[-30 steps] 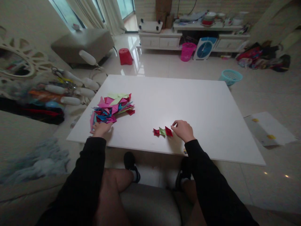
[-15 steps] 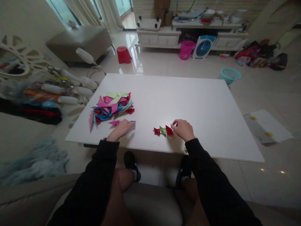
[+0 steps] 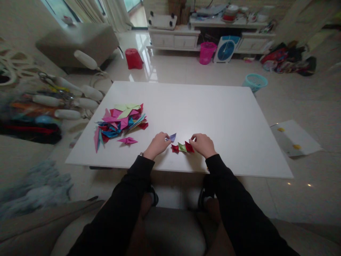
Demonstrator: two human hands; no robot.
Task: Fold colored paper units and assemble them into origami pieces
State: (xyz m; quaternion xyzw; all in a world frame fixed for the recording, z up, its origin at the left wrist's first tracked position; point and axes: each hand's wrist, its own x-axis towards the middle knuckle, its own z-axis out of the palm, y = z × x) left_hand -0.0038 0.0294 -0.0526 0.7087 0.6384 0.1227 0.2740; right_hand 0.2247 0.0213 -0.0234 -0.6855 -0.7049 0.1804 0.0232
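Lavender paper (image 3: 173, 137) farther right; teal basket (image 3: 258, 86), contents unclear

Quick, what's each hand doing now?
Left hand: closed, holding a purple folded paper.
Right hand: at a red folded paper; grip can't be told.

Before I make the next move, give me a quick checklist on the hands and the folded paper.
1. Left hand has the lilac piece between its fingertips: ok.
2. Right hand at the right-end red piece: ok; firm grip or only a touch: cannot tell.
3. Left-end red piece, green piece and right-end red piece in a row: ok.
4. Lilac piece clear of the left-end red piece: cannot tell; they look very close.
5. Paper pile away from both hands: ok.
6. Every loose piece in the pile: not ok; a pink piece lies beside it.
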